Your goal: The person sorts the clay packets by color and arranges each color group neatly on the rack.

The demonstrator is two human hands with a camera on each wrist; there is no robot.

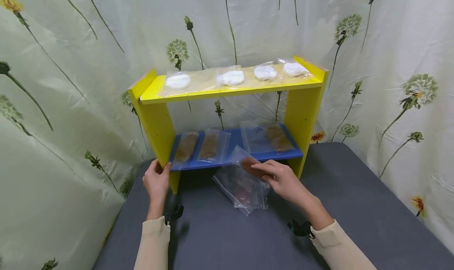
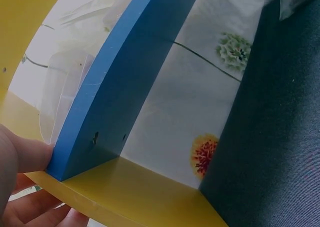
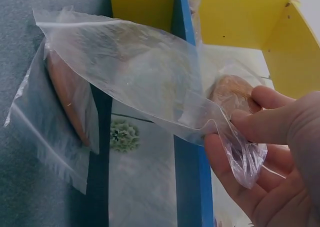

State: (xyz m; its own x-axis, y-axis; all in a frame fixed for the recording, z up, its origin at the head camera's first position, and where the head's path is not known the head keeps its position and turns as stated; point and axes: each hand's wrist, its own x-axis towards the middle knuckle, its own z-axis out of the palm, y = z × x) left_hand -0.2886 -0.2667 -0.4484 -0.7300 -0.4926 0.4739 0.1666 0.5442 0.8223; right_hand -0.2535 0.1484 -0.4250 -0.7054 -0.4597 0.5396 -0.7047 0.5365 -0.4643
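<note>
My left hand [image 1: 157, 181] grips the left side panel [image 1: 150, 132] of a small yellow shelf unit. Its thumb presses the front corner of the blue shelf [image 2: 107, 82], while the fingers curl behind the yellow panel. Just in front of that shelf, right of its middle, my right hand [image 1: 280, 179] pinches a clear zip bag [image 3: 135, 57] with a flat brown-red piece in it. The bag slants, its long loose part stretching away from the fingers. Below, overlapping zip bags [image 1: 244, 193] with a reddish piece [image 3: 67, 94] lie on the dark table.
Two bags with long brown pieces [image 1: 209, 146] lie left on the blue shelf; another brown-filled bag [image 1: 278, 138] lies right. Along the yellow top shelf [image 1: 202, 94] are several bags with white round pieces [image 1: 232, 77]. A flower-print curtain [image 1: 383, 104] hangs behind.
</note>
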